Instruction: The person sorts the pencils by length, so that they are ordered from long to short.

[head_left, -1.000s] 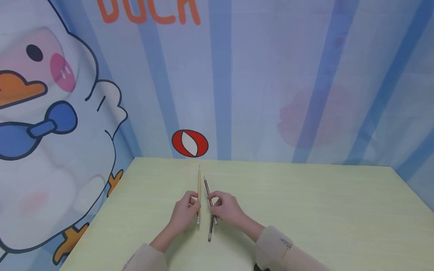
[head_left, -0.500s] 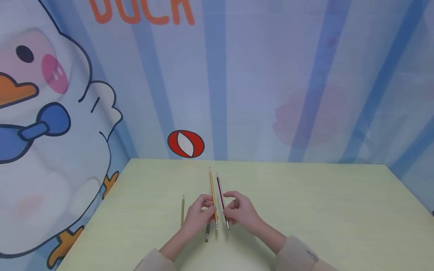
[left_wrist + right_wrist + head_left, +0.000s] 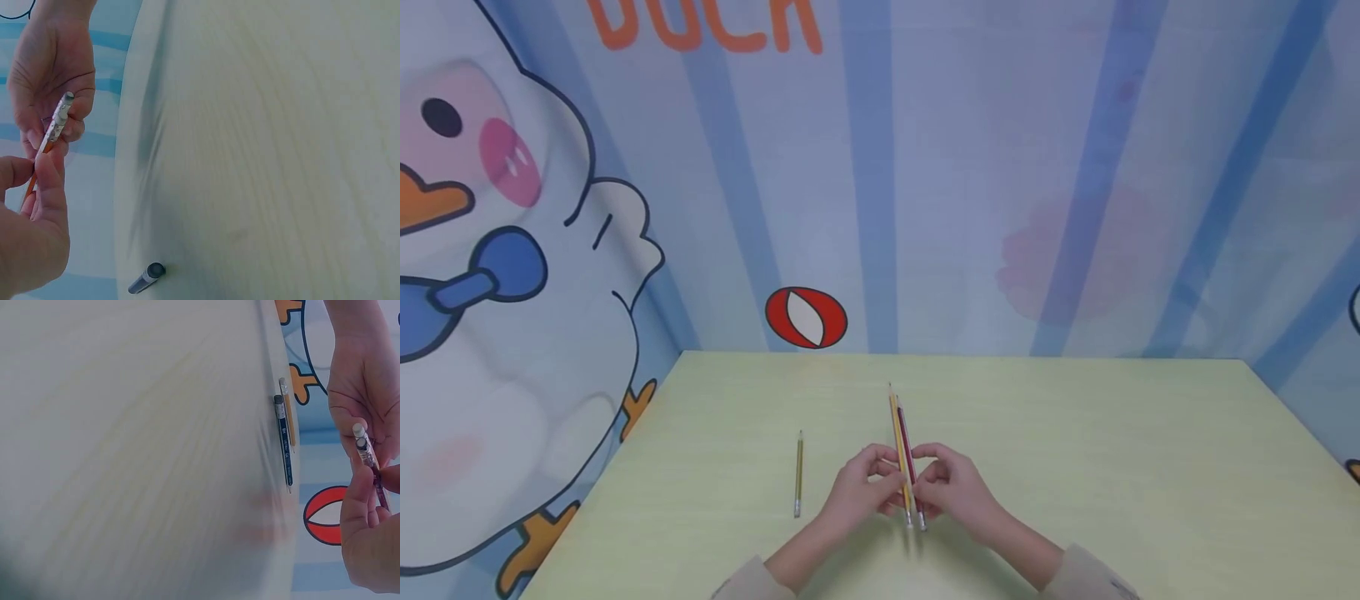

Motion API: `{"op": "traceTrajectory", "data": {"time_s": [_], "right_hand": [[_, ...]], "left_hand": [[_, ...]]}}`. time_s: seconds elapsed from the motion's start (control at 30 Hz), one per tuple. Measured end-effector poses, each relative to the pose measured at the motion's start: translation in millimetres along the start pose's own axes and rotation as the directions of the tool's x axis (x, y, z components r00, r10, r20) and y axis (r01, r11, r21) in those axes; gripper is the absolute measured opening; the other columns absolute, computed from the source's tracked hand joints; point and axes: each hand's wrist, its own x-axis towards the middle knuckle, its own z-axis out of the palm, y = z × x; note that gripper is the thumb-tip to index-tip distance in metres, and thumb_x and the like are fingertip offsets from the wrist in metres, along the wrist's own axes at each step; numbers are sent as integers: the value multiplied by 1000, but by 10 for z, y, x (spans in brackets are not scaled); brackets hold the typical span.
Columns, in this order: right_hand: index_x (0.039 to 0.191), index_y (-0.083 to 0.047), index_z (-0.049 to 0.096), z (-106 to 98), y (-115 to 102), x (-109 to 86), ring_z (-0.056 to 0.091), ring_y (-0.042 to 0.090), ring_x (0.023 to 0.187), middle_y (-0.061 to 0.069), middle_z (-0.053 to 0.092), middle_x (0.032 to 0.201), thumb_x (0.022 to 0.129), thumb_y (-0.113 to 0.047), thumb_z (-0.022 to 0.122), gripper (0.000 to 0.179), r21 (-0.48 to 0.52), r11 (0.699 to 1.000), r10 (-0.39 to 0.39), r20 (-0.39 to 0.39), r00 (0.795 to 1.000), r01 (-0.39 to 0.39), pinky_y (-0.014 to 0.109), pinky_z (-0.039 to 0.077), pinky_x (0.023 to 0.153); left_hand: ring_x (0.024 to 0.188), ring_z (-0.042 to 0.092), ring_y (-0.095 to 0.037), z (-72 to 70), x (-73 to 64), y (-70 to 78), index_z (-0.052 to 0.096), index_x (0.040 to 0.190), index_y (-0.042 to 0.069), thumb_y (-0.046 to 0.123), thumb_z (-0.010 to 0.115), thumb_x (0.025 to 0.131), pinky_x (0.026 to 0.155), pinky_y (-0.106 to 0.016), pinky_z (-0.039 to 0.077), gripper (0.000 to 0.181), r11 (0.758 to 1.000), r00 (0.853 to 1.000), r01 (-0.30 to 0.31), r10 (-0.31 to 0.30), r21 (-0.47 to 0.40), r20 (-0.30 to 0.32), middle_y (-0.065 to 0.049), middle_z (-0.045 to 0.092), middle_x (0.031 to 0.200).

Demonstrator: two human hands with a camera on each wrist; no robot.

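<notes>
In the head view my left hand pinches a yellow-orange pencil between thumb and fingers. My right hand pinches a dark red pencil right beside it. Both pencils stand nearly parallel above the table, points away from me and silvery eraser ends toward me. The hands face each other with fingertips close together. A gold pencil lies on the table left of my left hand. A dark pencil lies near the gold one in the right wrist view; in the head view my left hand hides it.
The pale yellow-green table reaches back to a blue striped cloth backdrop with a cartoon duck on the left. A red and white oval is printed low on the backdrop.
Both hands have moved right in the head view and come together, bringing the two held pencils side by side. The gold pencil has come into full sight; the dark one is now covered.
</notes>
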Motion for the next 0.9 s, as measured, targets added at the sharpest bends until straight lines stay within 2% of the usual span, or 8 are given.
{"op": "traceTrajectory", "data": {"time_s": [0.5, 0.7, 0.9], "right_hand": [[121, 5, 37, -145, 99, -130, 56, 12, 59, 1, 53, 71, 78, 3, 54, 46, 32, 999, 20, -32, 999, -19, 25, 50, 54], [121, 5, 36, -245, 143, -212, 57, 12, 60, 1, 53, 72, 78, 2, 53, 46, 22, 999, 29, -35, 999, -28, 25, 50, 55], [120, 4, 38, -380, 182, -295, 57, 13, 61, 2, 54, 72, 78, 1, 54, 45, -15, 999, 51, -82, 995, -53, 27, 50, 55]], "left_hand": [[58, 60, -11, 219, -18, 16, 49, 106, -1, 9, 58, 80, 52, -23, 50, 29, 999, 999, 26, -25, -28, 32, -8, 59, 85], [56, 60, -11, 327, 9, 12, 51, 105, 1, 9, 59, 79, 50, -22, 49, 28, 1000, 999, 23, -23, 21, 28, -6, 60, 84], [57, 61, -13, 456, 105, 10, 52, 104, 3, 10, 58, 80, 49, -21, 47, 26, 998, 999, 14, -16, 59, 33, -5, 59, 83]]}}
